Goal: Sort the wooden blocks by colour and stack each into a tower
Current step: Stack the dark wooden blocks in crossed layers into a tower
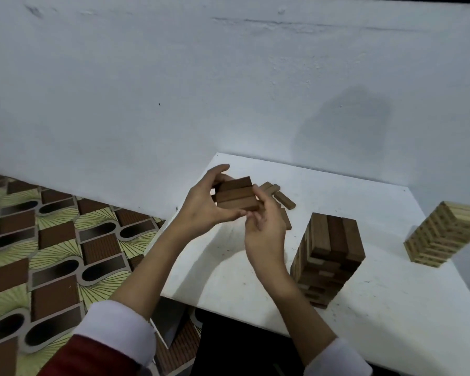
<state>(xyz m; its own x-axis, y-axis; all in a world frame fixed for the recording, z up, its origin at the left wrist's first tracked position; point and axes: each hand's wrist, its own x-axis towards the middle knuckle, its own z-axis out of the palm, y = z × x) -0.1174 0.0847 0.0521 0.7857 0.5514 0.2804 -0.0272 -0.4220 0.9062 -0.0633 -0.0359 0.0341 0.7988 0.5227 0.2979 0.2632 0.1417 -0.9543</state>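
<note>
Left hand (pixel 205 204) and right hand (pixel 263 226) jointly grip three dark brown blocks (pixel 238 197), side by side, raised above white table (pixel 377 294), far left. Loose blocks (pixel 284 200) behind. Dark tower (pixel 329 256) centre; pale tower (pixel 442 237) right.

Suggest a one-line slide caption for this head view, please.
Both hands, left hand and right hand, hold three dark blocks above the white table beside the dark tower.

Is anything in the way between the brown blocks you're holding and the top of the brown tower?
Nothing visible. The three brown blocks sit between both hands, and the space over to the brown tower looks open.
</note>
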